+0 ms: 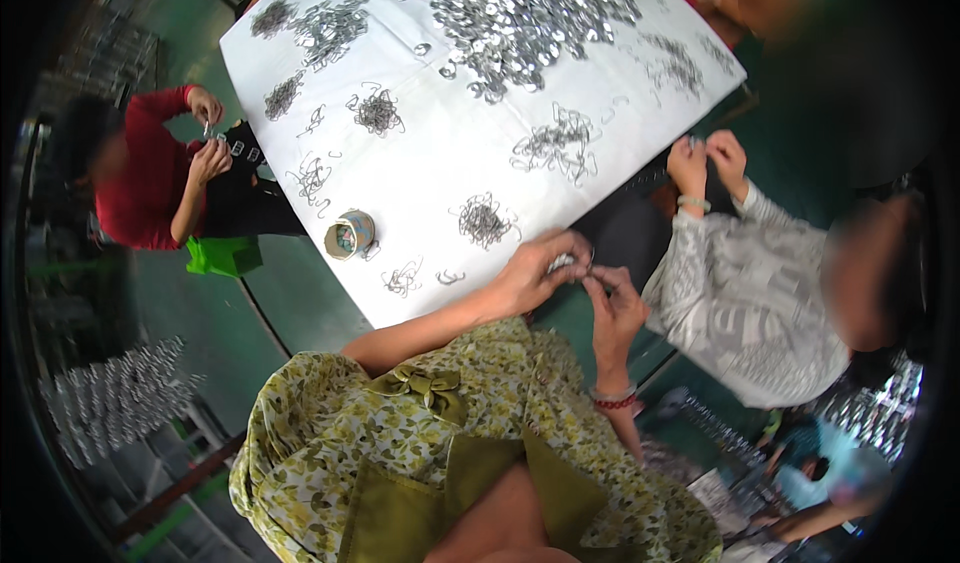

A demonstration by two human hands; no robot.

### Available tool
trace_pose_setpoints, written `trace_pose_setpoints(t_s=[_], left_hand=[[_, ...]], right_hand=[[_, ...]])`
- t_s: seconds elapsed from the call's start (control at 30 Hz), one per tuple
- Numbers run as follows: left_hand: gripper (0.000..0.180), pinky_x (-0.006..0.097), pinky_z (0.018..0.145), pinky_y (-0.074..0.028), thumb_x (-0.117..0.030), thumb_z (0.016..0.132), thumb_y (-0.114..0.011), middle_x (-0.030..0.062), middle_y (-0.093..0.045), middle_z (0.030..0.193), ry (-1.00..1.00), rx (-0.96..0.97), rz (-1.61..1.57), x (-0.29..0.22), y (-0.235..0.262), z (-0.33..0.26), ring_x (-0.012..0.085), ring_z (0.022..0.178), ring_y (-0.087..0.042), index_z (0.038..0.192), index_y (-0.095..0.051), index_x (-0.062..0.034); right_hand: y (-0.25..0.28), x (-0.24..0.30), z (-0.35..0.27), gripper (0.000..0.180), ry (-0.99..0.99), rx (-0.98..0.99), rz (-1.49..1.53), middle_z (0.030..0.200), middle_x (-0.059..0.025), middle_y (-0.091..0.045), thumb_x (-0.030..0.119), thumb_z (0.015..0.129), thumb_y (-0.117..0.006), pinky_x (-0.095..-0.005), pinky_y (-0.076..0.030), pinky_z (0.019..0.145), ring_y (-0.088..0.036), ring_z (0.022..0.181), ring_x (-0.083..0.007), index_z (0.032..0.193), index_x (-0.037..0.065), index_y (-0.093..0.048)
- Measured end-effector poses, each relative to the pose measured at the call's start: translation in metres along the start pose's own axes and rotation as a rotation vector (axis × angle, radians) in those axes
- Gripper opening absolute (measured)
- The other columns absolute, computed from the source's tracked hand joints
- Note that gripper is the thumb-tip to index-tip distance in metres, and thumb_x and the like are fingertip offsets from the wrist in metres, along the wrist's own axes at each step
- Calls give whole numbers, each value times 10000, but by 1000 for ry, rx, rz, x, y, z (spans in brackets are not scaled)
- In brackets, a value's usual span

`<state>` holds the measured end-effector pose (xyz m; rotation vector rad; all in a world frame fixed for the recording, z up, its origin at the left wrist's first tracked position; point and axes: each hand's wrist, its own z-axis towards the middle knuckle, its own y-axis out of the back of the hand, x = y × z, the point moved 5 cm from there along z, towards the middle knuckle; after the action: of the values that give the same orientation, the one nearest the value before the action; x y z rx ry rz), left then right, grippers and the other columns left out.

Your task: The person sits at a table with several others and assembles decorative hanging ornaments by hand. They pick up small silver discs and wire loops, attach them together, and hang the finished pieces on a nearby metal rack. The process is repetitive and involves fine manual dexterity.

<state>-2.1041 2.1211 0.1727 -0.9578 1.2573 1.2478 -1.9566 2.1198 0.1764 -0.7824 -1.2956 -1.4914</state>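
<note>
My left hand [535, 271] is closed, with a small shiny metal piece [562, 261] showing between its fingers. My right hand [617, 313], a red bead bracelet at its wrist, pinches at the left fingertips. Whatever the right fingers grip is too small to make out. Both hands meet just off the near right edge of the white table [400, 183]. Close to my left hand lies a pile of bent wire hooks [483, 220]. A looser heap of wire hooks [555, 145] is farther off.
A heap of shiny metal pieces [520, 23] covers the far table. A round cardboard tub [350, 235] stands near the left edge. One co-worker in red [150, 183] sits at left, another in a patterned grey top [750, 293] close at right, both handling small parts.
</note>
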Motion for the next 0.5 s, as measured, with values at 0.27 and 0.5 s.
trace_pose_setpoints(t_s=[0.27,0.5], left_hand=[[104,385,890,-423,-78,817,-622,37,-627,892,-176,14,104,18,15,-6,246,877,-586,916,-592,-83],[95,471,979,-341,-130,864,-568,22,-607,892,-196,114,48,32,-4,-26,213,902,-585,951,-540,-103]], right_hand=[[-41,-45,107,219,-124,219,144,846,-90,-653,105,909,-535,-268,-471,709,-577,745,-126,1017,-68,-614],[-214,-96,225,254,470,438,-437,873,-172,-633,84,809,-608,-397,-475,690,-599,764,-331,1044,-4,-568]])
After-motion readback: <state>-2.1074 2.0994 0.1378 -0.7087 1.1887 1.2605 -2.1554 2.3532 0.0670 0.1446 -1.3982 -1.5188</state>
